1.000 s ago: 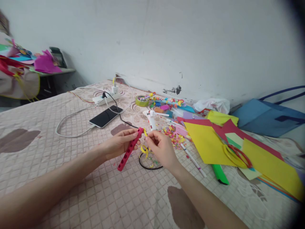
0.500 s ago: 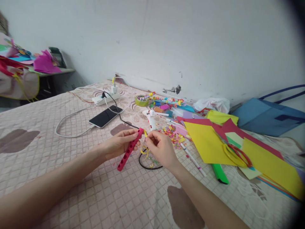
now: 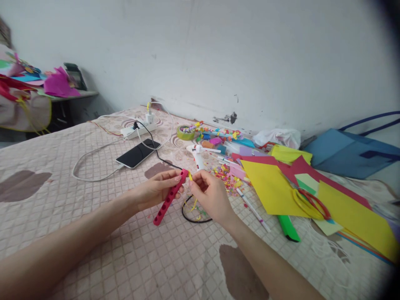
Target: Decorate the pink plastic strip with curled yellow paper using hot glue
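My left hand point(image 3: 164, 186) is closed around the upper part of a pinkish-red bar point(image 3: 165, 206) with a row of dark round holes, held tilted above the table. A thin yellow strip point(image 3: 190, 176) sits at the bar's top end, pinched between the thumb and fingers of my right hand point(image 3: 209, 193). The strip's loose, curly part hangs below that hand. Just behind both hands stands a white glue gun point(image 3: 197, 156), its black cord looping beneath them.
A smartphone point(image 3: 138, 153) and a white power strip point(image 3: 137, 130) with cables lie back left. Right are paper scraps point(image 3: 225, 177), a marker point(image 3: 253, 209), yellow sheets point(image 3: 265, 183), scissors point(image 3: 312, 202), a green cutter point(image 3: 288, 228) and a blue bag point(image 3: 353, 152). Green tape point(image 3: 185, 133) lies near the wall.
Both hands stay nearly in place. The loose yellow strip below the right hand has shifted and hangs straighter; the bar is still in the left hand.
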Available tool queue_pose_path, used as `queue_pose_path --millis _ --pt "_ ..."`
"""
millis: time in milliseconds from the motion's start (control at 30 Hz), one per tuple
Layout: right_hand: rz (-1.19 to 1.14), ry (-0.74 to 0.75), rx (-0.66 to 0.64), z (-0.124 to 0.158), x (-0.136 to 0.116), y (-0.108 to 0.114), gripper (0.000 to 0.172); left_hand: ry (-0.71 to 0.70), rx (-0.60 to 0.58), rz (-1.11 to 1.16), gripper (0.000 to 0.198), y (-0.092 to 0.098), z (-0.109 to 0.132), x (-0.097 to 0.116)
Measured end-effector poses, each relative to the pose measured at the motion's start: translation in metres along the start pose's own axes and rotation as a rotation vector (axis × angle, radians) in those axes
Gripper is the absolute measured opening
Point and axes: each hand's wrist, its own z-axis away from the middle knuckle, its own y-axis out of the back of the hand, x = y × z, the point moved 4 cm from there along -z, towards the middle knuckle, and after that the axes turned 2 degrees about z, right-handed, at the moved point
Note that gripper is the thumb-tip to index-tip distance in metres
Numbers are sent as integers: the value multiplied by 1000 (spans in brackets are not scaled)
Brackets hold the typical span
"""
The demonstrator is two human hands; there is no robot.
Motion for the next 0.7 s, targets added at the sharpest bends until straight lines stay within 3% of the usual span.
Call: queue_pose_path --millis 167,500,700 --pt "-108 -65 82 0 2 0 10 -18 -12 1 15 -1 -1 0" --pt "-50 6 154 2 -7 3 12 -2 -14 23 15 -6 0 1" --pt "-81 -23 160 1 -4 4 16 -21 -37 -3 14 -5 0 0"
